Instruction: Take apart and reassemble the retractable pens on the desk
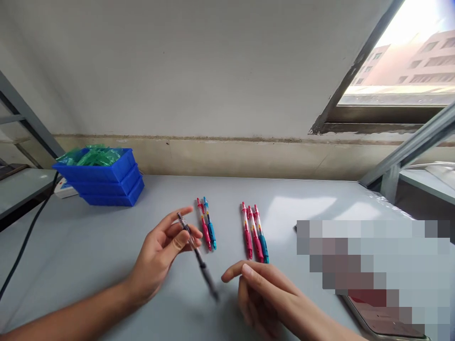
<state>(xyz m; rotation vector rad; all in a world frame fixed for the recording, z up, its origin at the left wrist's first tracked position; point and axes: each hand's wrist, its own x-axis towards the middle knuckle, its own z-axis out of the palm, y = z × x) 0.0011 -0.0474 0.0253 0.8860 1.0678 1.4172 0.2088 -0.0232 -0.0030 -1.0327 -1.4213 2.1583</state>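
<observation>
Between the thumb and fingers of my left hand [167,248] is a black pen [202,265] with a clear barrel, slanting down to the right, its lower end blurred. My right hand [266,293] is just right of that lower end, apart from it, fingers bent and parted, nothing visible in them. Beyond my left hand lie a pink pen [204,226] and a blue pen [210,227] side by side. Further right, above my right hand, lie two pink pens [247,232] and a pen with a teal grip and pink top [262,237].
Stacked blue bins [106,187] with green plastic packets [99,155] in the top one stand at the back left of the grey table [163,189]. A black cable [30,232] runs down the left side. A phone [391,322] lies at the lower right, partly under a blurred patch.
</observation>
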